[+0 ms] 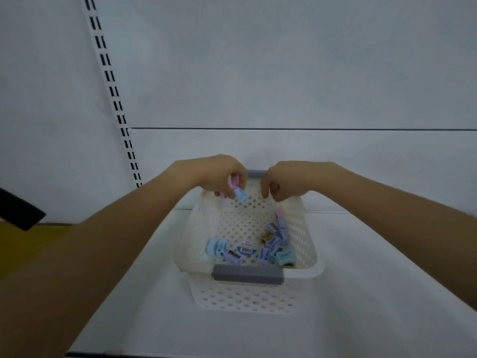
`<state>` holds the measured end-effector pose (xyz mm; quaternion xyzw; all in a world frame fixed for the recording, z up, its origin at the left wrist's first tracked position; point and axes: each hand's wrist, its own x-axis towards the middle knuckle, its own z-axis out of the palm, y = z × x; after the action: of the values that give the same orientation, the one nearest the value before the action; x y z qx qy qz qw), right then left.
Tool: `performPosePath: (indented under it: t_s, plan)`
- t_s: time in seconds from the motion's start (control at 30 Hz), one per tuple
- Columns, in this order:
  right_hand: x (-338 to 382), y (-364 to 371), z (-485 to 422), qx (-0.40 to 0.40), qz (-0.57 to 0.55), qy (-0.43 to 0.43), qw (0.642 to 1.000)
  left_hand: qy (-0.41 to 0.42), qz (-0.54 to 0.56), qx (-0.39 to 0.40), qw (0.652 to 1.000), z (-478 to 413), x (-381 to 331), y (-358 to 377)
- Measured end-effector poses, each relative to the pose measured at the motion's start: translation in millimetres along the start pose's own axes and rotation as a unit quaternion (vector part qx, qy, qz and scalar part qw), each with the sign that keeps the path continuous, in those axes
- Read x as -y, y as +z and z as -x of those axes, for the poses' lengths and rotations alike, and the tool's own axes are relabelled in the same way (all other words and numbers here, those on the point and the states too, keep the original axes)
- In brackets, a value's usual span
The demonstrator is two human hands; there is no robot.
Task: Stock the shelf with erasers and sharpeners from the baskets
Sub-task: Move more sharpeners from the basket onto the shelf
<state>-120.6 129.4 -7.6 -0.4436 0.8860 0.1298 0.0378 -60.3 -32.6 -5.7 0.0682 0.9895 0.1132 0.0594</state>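
At the far left a dark object [20, 210] pokes in above a strip of yellow floor [31, 239]. Beside it a slotted rail [113, 91] runs up the pale back wall.

The person's left hand [219, 177] reaches out over the far end of the basket [307, 228]. Its fingers are bunched tight round a pink sharpener [233, 181], and a light blue sharpener [241, 195] sticks out below the fingertips. Both are held in the air just above the far rim.

The white, hole-punched basket sits on the white shelf [387, 254], with a grey handle [247, 273] on the near rim and another [255, 173] at the far rim between the two hands. Inside, a few blue sharpeners [216, 248] lie at the bottom left. A round blue-and-white barcode label [246, 248] lies in the middle, and a larger heap of blue and lilac sharpeners [278, 244] is piled against the right wall.

The right hand [291, 180] hangs over the far right corner of the basket. Its fingers are loosely curled and point down, and I can see nothing in them.
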Motion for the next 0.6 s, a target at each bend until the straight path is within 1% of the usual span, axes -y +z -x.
performPosePath:
  t_s: [0.07, 0.13, 0.2, 0.27, 0.3, 0.33, 0.37, 0.43, 0.47, 0.53, 0.6]
  plan:
    - [9, 2, -7, 0.080, 0.043, 0.013, 0.996, 0.000, 0.006, -0.023, 1.000, 6, 3, -8]
    - [20, 10, -16, 0.141, 0.119, 0.024, 0.982, -0.003, 0.006, -0.036, 0.999, 11, 6, -10]
    - [29, 17, -24, 0.175, 0.183, 0.024, 0.967, -0.004, 0.007, -0.047, 0.999, 14, 9, -10]
    - [32, 21, -31, 0.176, 0.201, 0.021, 0.963, -0.003, 0.026, -0.056, 0.998, 17, 11, -9]
    - [30, 22, -34, 0.172, 0.179, 0.015, 0.969, -0.002, 0.038, -0.060, 0.997, 19, 11, -9]
    - [28, 21, -36, 0.171, 0.124, 0.011, 0.977, 0.000, 0.048, -0.064, 0.997, 20, 11, -9]
    - [25, 20, -38, 0.173, 0.041, 0.007, 0.984, 0.003, 0.055, -0.069, 0.996, 21, 11, -10]
    - [24, 12, -33, 0.175, -0.136, -0.004, 0.975, 0.009, 0.062, -0.078, 0.995, 22, 10, -11]
    - [23, 9, -31, 0.156, -0.187, -0.009, 0.970, 0.011, 0.063, -0.079, 0.995, 22, 10, -11]
    - [21, 5, -29, 0.114, -0.211, -0.011, 0.971, 0.014, 0.065, -0.079, 0.995, 22, 10, -11]
    - [21, 4, -29, 0.116, -0.197, 0.007, 0.973, 0.014, 0.065, -0.079, 0.995, 21, 9, -12]
